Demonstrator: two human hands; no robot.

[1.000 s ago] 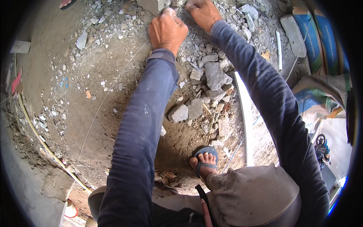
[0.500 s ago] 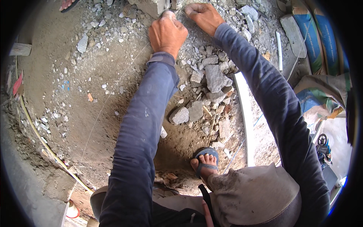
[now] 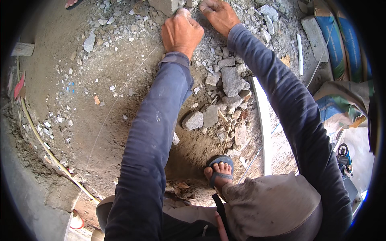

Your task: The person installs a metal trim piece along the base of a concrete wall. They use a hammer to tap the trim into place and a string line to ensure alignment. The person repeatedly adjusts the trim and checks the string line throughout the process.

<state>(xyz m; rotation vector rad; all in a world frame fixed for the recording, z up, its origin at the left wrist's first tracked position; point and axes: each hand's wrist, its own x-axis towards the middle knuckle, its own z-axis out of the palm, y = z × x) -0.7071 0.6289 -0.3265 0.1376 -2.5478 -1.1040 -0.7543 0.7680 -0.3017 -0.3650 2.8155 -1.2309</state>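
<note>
Both of my arms reach to the far edge of the view, in dark blue sleeves. My left hand (image 3: 182,33) is closed in a pinch beside a broken concrete block (image 3: 163,5). Just right of it, my right hand (image 3: 219,17) is also pinched closed, its fingertips a short way from the left ones. A thin pale string (image 3: 129,81) runs from the lower left up to my left hand. A short piece of thin line shows between the two hands. The fingertips and the exact hold on the string are partly hidden.
Rubble and grey stones (image 3: 233,81) lie below my right hand. A long white strip (image 3: 262,124) stretches along the right, near blue bags (image 3: 331,40). A yellowish rod (image 3: 42,138) curves along the left. My sandalled foot (image 3: 220,170) stands at the bottom; another person's foot (image 3: 71,3) shows top left.
The whole view has shifted slightly, so the scene sits a little to the right. Both hands stay pinched close together beside the block, with hardly any change in pose.
</note>
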